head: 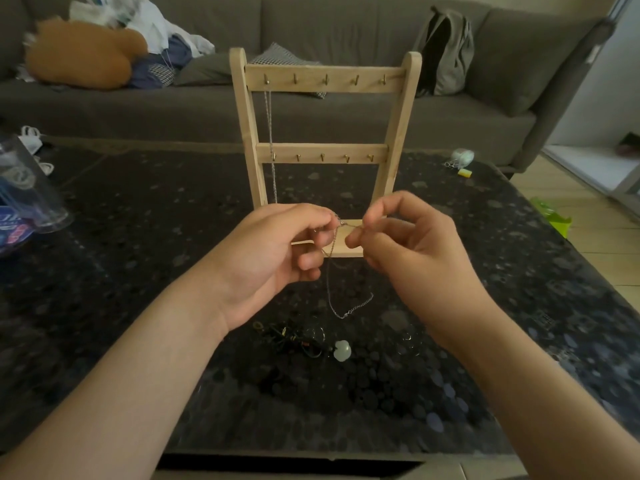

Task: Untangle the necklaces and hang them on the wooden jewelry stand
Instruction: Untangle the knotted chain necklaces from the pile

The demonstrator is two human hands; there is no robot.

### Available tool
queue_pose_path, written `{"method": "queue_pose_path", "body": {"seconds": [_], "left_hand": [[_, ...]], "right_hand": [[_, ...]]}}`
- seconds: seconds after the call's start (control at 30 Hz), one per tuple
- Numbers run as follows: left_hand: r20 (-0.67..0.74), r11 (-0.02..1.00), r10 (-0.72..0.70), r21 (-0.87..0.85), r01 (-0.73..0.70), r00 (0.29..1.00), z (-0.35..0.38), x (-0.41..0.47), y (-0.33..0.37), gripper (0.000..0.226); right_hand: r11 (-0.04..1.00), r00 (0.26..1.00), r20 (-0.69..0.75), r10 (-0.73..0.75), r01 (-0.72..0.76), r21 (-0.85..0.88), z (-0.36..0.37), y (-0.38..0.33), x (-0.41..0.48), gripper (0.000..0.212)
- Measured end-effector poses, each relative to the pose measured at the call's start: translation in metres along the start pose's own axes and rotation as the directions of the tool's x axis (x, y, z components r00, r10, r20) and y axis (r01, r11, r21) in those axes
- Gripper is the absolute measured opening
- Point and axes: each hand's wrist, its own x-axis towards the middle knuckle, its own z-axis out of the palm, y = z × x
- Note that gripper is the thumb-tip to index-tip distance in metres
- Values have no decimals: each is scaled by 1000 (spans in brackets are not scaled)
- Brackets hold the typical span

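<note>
The wooden jewelry stand [325, 147] rises upright at the middle of the dark table, with two rails of small hooks. One silver chain [270, 143] hangs from the top rail's leftmost hook. In front of the stand's base my left hand [277, 251] and my right hand [408, 247] each pinch an end of a thin silver necklace [332, 289], whose loop dangles down between them to the table. A tangle of dark cords with a pale green pendant [342, 350] lies on the table below my hands.
A clear plastic container [31, 192] sits at the table's left edge. Small items [462, 161] lie at the far right corner of the dark speckled table [519, 271]. A grey sofa [346, 109] with clothes, a cushion and a backpack stands behind.
</note>
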Motion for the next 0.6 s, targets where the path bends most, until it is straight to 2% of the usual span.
{"method": "queue_pose_path", "body": {"seconds": [0.13,0.27,0.47,0.6], "left_hand": [[10,1000,14,0,-14,1000,1,0,0,22],[31,999,28,28,-29,999,2,0,-1,25],[-10,989,45,140,-43,999,2,-1,0,23],[-92,983,141,134,-128,986,4,-1,-1,28]], "right_hand": [[962,993,-61,-99,80,-261,1,6,-2,21],[928,984,-72,-161,126,-351,5,11,-2,10],[928,992,-13,-129,117,-354,7,6,0,9],[975,998,42,39,-29,-220,8,-2,-1,19]]}}
